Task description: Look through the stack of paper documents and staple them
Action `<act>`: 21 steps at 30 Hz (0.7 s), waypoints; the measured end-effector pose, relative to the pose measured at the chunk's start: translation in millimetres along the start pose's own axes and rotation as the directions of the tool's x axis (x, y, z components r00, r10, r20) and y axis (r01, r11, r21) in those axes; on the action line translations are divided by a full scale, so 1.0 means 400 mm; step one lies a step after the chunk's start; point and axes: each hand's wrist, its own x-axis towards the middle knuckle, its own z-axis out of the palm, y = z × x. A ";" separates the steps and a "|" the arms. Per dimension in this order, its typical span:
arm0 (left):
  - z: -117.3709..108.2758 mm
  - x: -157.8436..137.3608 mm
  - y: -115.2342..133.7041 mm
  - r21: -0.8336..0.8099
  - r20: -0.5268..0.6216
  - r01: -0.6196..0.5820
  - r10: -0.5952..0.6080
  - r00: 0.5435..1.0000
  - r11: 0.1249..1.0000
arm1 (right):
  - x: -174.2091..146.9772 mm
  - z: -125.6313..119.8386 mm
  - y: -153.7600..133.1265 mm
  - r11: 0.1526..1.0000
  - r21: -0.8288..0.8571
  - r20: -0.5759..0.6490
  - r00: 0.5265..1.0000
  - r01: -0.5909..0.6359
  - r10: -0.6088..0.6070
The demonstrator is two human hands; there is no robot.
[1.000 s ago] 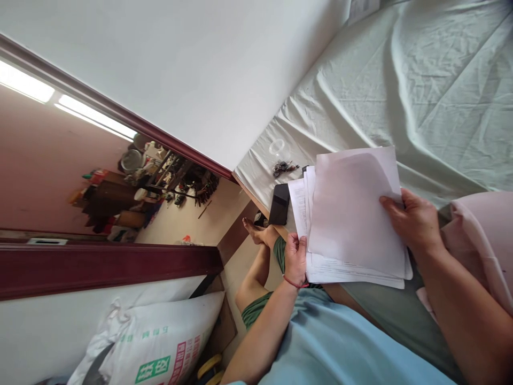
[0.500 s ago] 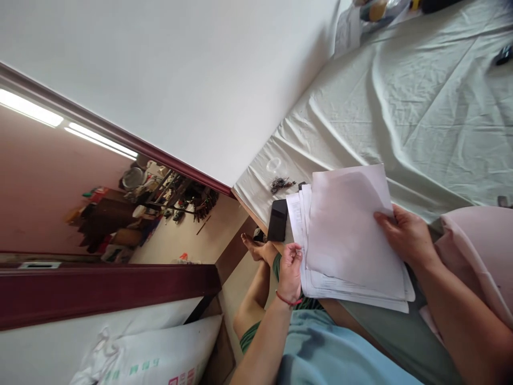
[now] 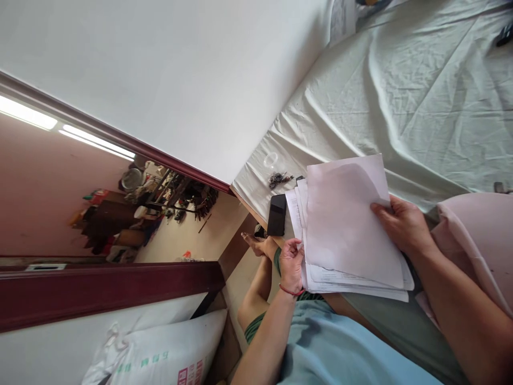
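A loose stack of paper sheets lies across my lap and the cloth edge, its top sheet blank. Printed lines show on the lower sheets that stick out at the left and bottom. My right hand grips the right edge, thumb on top and fingers hidden underneath. At the left edge my left hand, with a red cord on its wrist, has its fingers curled against the papers. Just beyond that hand a black phone rests on the cloth's edge.
A wrinkled pale cloth covers the surface ahead. Tangled earphones and a clear round lid lie near the wall. Pink fabric is bunched at right. A white sack stands at lower left, by a doorway.
The top sheet and both hands have shifted slightly up and left in view. My left fingers have closed in on the papers' left edge. The camera has moved a little.
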 end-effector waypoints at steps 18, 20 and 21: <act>-0.002 0.001 -0.001 -0.158 0.050 0.133 -0.126 0.991 0.978 | -0.002 0.016 0.033 0.974 0.209 0.109 0.992 -0.088 0.066; -0.002 0.002 -0.005 -0.163 0.038 0.126 -0.121 0.992 0.979 | -0.002 0.017 0.035 0.980 0.190 0.113 0.993 -0.066 0.045; -0.002 0.002 -0.008 -0.156 0.035 0.121 -0.117 0.993 0.980 | -0.002 0.018 0.035 0.982 0.186 0.108 0.994 -0.044 0.024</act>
